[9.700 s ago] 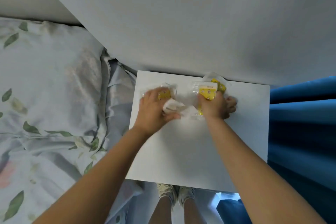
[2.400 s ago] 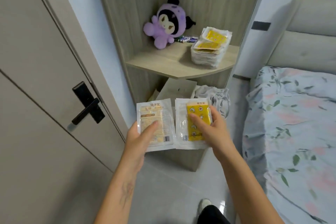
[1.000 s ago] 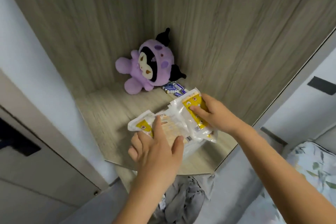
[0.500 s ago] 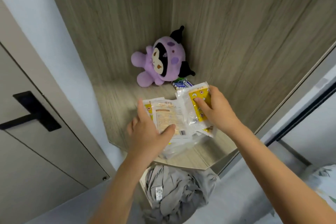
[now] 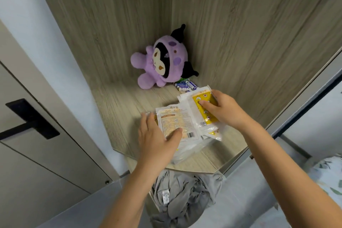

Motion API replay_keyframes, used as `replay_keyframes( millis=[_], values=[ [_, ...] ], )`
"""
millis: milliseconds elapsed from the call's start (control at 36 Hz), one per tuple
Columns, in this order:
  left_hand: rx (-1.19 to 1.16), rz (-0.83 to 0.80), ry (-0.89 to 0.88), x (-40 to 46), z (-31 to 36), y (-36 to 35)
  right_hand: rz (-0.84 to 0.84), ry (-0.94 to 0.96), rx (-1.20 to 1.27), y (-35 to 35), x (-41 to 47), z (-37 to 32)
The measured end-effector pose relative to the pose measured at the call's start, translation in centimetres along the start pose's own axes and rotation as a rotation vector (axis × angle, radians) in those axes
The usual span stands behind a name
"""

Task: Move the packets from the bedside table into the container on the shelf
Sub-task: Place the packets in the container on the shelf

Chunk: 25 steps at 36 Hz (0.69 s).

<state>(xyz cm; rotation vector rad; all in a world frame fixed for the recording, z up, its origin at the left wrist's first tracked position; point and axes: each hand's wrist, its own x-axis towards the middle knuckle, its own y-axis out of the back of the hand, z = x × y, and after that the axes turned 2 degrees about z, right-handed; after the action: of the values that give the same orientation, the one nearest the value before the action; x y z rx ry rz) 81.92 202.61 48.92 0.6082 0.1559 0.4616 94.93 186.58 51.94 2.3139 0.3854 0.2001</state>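
Note:
Two flat packets lie on top of a clear container [image 5: 187,152] full of similar packets, on the wooden corner shelf [image 5: 122,109]. My left hand [image 5: 155,142] grips the white-and-orange printed packet [image 5: 175,120], thumb on its top face and fingers at its left edge. My right hand [image 5: 225,111] holds the yellow packet [image 5: 201,105], thumb pressed on the yellow panel and fingers round its right edge. The yellow packet overlaps the right side of the printed one. The container's walls are mostly hidden under the packets.
A purple plush toy [image 5: 162,63] sits in the shelf's back corner, with several small batteries [image 5: 186,86] beside it. Crumpled grey clothing [image 5: 183,196] lies below the shelf. A door with a black handle [image 5: 31,122] is at the left, bedding [image 5: 329,174] at the right.
I carried both packets from the bedside table to the shelf. In the last second both hands have lowered them onto the container's pile and shifted slightly right.

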Motion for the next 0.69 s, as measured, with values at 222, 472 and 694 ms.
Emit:
replay_keyframes(
  millis=[222,472,694],
  values=[
    [-0.066,-0.039,0.054,-0.6,1.2,-0.3,0.054,0.074,-0.302,-0.6,-0.3,-0.4],
    [0.046,-0.040,0.012,-1.3,1.4,-1.3,-0.009,-0.005,-0.143,0.2,-0.6,-1.0],
    [0.057,-0.062,-0.011,-1.4,1.5,-0.9,0.182,-0.050,0.208,-0.2,-0.4,-1.3]
  ],
)
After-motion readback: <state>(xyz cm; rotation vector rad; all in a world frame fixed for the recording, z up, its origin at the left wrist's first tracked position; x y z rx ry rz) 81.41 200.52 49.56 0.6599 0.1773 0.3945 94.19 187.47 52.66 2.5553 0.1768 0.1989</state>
